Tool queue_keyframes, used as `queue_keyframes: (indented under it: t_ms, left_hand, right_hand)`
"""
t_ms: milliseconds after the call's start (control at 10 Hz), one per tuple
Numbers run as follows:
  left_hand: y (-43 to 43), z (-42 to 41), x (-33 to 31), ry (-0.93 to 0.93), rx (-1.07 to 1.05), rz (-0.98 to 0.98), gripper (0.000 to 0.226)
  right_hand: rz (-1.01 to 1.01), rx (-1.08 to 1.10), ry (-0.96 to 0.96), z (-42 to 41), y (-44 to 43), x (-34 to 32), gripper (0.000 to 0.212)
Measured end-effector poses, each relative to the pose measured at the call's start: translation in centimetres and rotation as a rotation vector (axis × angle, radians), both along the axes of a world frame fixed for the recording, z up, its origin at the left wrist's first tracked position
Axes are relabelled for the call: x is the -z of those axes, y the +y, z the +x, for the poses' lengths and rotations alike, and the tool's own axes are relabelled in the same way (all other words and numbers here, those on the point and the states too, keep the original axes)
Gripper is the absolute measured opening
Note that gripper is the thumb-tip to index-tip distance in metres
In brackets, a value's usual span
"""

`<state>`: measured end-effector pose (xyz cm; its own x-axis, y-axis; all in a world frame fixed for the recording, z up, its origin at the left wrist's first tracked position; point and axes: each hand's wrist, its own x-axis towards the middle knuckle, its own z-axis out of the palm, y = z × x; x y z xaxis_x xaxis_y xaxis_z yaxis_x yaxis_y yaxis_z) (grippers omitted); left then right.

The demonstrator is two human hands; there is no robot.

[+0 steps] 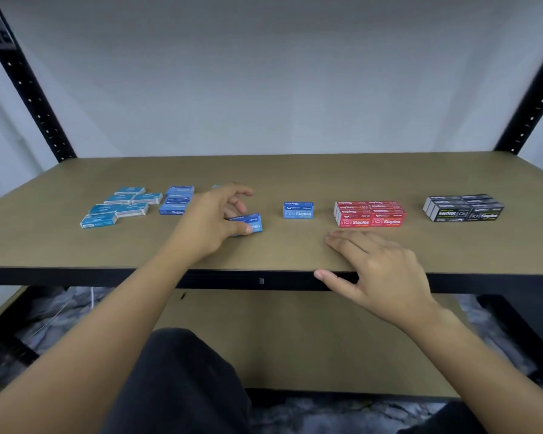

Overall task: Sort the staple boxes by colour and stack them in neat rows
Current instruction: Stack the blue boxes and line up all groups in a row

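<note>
We record the left hand (210, 220) gripping a blue staple box (250, 223) at the middle of the shelf (264, 252), thumb on the near face and fingers curled over the top. The box appears slightly tilted; we cannot tell whether it is lifted or touching the board.

The right hand (380, 270) holds nothing. It lies flat near the front edge with its fingers straight and together, the thumb reaching over the black rim.

The sorted groups, from left to right:
- Teal boxes (116, 206) lie loosely spread in a staggered patch at the far left.
- A short blue stack (176, 200) sits just right of them, partly hidden by the left hand.
- A single blue box (298, 210) stands alone between the held box and the red block (370, 213).
- The red block is tightly packed, two boxes wide and layered, with its labels facing us.
- The black block (464, 208) sits well to the right, squared in the same way.

A lower shelf (295, 339) shows beneath — brown board, dark frame.
</note>
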<state>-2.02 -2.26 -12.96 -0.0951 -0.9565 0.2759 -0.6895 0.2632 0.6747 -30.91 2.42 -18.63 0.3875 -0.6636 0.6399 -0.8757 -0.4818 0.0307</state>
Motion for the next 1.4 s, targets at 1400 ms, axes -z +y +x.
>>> queue_keyframes:
  t_ms: [1400]
  left_hand:
    - [-2.0, -7.8, 1.8, -0.5, -0.012, -0.561, 0.012]
  right_hand:
    - [-0.036, -0.004, -0.019, 0.1, -0.4, 0.4, 0.058]
